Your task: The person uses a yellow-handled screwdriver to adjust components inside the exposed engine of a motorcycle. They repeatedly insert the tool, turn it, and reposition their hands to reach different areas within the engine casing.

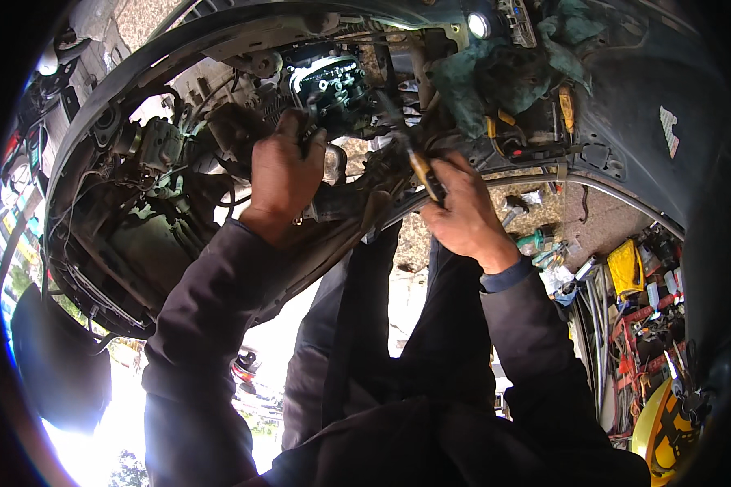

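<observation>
My left hand [286,174] is closed at the engine, its fingers curled round something dark that I cannot make out. Just beyond its fingertips lies the opened cylinder head [333,85], brightly lit, with metal parts inside. My right hand [467,207] grips a tool with a yellow and black handle [423,172]. The tool's dark shaft slants up and left toward the engine, and its far end is blurred, so its kind is unclear. Around both hands runs the dark frame of the vehicle [337,239].
A lit round lamp [479,25] and a greenish rag [508,81] sit at the upper right, near a yellow-handled tool [567,109]. Hoses and a metal housing [161,144] fill the left. Lower right are a yellow cloth [625,269], a red rack [625,345] and a yellow container [662,430].
</observation>
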The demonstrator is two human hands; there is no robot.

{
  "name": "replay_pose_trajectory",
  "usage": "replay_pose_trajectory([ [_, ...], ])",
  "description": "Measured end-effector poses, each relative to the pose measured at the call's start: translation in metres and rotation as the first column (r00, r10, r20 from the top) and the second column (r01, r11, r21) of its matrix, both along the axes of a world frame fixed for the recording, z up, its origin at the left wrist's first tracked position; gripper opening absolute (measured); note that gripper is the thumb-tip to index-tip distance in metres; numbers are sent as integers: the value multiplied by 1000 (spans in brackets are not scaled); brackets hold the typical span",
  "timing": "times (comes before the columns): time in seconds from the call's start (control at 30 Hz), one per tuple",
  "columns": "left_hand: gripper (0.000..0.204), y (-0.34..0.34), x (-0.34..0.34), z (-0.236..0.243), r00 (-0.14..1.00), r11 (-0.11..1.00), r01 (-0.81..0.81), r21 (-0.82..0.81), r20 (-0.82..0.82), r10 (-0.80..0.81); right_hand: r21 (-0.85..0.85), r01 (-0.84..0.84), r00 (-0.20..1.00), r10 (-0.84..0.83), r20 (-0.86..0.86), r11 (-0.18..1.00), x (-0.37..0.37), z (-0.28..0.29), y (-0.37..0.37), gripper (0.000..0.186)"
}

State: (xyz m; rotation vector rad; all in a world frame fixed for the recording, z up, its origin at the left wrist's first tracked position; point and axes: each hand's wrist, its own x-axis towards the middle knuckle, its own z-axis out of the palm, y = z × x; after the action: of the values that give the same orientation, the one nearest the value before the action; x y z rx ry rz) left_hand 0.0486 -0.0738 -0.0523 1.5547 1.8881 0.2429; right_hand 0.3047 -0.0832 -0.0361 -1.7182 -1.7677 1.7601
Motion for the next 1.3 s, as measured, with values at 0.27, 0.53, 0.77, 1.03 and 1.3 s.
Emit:
replay_pose_trajectory([
  [0.27,17,24,2,-19,811,899,436,-40,-415,-412,-67,106,993,-102,55,992,24,-3,-29,39],
  [0.53,30,23,-2,-21,871,940,338,-56,-361,-334,-146,106,994,-105,18,984,28,-4,-28,33],
  [0.77,32,20,-3,-24,941,980,199,-26,-274,-199,68,59,998,-56,-43,996,17,-2,-21,28],
  [1.03,27,19,5,-16,956,986,140,-89,-246,-158,10,37,997,-36,-67,999,6,2,-8,26],
  [1.3,32,20,-5,-21,932,970,225,-88,-272,-241,13,18,998,-17,-60,1000,3,5,-1,29],
])
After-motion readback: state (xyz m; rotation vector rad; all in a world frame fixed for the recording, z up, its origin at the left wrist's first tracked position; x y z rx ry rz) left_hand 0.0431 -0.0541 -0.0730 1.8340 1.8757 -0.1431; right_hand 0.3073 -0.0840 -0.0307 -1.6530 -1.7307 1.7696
